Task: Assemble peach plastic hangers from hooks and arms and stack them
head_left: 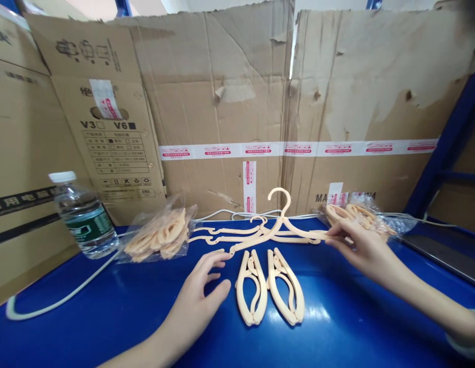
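Note:
An unfolded peach plastic hanger (277,227) lies on the blue table (337,327) on top of other unfolded hangers (225,234). My right hand (360,245) pinches the right arm tip of the top hanger. My left hand (201,299) rests open on the table, fingertips touching the hanger's left arm tip. Two folded hangers (270,286) lie side by side in front, between my hands.
A clear bag of folded hangers (158,235) lies at left, another bag (365,214) at right behind my right hand. A water bottle (84,214) stands far left. A white cable (64,296) runs across the table. Cardboard boxes (222,102) wall the back.

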Motion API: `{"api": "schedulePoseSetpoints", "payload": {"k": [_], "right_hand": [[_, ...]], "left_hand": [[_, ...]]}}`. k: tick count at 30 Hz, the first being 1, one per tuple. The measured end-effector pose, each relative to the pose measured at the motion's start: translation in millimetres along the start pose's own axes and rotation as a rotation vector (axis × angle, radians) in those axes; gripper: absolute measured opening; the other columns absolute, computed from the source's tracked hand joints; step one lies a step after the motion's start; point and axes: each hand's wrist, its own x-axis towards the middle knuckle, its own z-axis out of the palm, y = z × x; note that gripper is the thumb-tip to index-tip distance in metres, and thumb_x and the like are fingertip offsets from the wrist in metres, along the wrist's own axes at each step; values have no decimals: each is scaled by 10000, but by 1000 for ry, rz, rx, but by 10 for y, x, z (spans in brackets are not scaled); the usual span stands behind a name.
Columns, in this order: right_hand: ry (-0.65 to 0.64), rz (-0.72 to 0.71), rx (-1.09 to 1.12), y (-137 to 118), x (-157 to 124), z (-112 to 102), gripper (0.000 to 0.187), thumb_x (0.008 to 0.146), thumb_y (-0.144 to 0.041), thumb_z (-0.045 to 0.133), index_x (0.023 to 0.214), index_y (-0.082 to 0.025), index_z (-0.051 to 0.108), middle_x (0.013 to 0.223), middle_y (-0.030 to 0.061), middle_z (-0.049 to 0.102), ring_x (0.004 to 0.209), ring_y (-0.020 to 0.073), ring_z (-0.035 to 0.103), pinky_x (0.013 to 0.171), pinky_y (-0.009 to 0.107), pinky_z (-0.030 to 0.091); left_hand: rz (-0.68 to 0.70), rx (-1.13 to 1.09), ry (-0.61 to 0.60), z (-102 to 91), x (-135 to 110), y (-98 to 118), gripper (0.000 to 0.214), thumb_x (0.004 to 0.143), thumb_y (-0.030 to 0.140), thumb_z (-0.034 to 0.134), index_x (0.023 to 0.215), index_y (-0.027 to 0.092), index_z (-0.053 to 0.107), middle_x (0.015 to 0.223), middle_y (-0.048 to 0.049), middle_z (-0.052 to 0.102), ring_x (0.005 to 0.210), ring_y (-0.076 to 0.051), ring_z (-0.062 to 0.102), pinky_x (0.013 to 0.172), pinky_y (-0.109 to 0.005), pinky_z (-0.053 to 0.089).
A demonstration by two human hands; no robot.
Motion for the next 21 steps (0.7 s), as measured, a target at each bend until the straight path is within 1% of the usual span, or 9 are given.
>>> {"api": "schedulePoseSetpoints", "payload": {"k": [2, 5, 7, 9, 11, 14, 16, 18, 21], "right_hand": [[17, -10, -9, -27, 17, -52, 192, 888, -383, 527, 779, -229, 562, 714, 42, 647, 649, 207, 617, 592, 320, 486], [61, 15, -12, -72, 38, -122, 213, 895, -427, 521, 834, -232, 584, 766, 48, 669, 679, 213, 632, 619, 334, 501], [71, 20, -4, -92, 46, -152, 250, 900, -468, 510, 886, -237, 607, 788, 51, 689, 678, 217, 640, 613, 339, 509], [40, 9, 6, -103, 46, -160, 266, 903, -479, 510, 926, -244, 631, 791, 48, 704, 666, 216, 642, 595, 338, 515], [-7, -2, 20, -113, 31, -143, 245, 903, -455, 526, 940, -245, 647, 799, 47, 714, 676, 215, 651, 595, 335, 525], [-67, -9, 64, -144, -23, -79, 204, 905, -397, 543, 975, -240, 652, 892, 63, 731, 787, 231, 684, 649, 335, 553], [-111, -10, 92, -181, -71, -27, 186, 910, -369, 542, 992, -238, 647, 942, 71, 730, 844, 236, 688, 693, 340, 561], [-157, -14, 107, -229, -116, 19, 163, 919, -342, 532, 981, -238, 641, 932, 67, 725, 827, 224, 686, 692, 333, 560], [-214, -40, 114, -294, -155, 54, 145, 929, -302, 513, 963, -238, 639, 888, 55, 712, 760, 200, 673, 642, 305, 546]], "left_hand": [[-104, -116, 57, -4, 47, -27, 361, 724, 377, 591, 1033, 197, 631, 1157, -116, 636, 1081, -291, 601, 928, -449, 494], [-172, -201, 79, -11, 82, -52, 350, 683, 400, 635, 946, 168, 630, 1011, -121, 679, 1034, -301, 627, 960, -471, 471], [-191, -244, 113, -6, 82, -79, 470, 674, 412, 660, 1065, 159, 594, 1089, -136, 658, 1042, -300, 628, 967, -472, 467], [-197, -272, 171, 7, 66, -115, 589, 709, 427, 655, 1215, 168, 500, 1231, -154, 588, 1062, -290, 622, 940, -456, 481], [-177, -272, 178, 24, 38, -139, 600, 779, 424, 620, 1293, 192, 414, 1318, -152, 521, 1068, -268, 613, 915, -428, 487], [-120, -257, 80, 40, -20, -116, 566, 842, 406, 583, 1334, 225, 369, 1320, -124, 503, 1008, -228, 612, 882, -387, 497], [-86, -216, 1, 40, -65, -61, 551, 869, 412, 564, 1354, 239, 368, 1255, -103, 536, 890, -196, 615, 827, -361, 512], [-42, -129, -65, 33, -106, 7, 542, 895, 410, 544, 1383, 257, 364, 1165, -77, 579, 845, -186, 604, 818, -349, 505], [39, -41, -143, 21, -132, 95, 504, 919, 398, 521, 1390, 279, 387, 1017, -34, 619, 863, -187, 599, 866, -331, 480]]}}
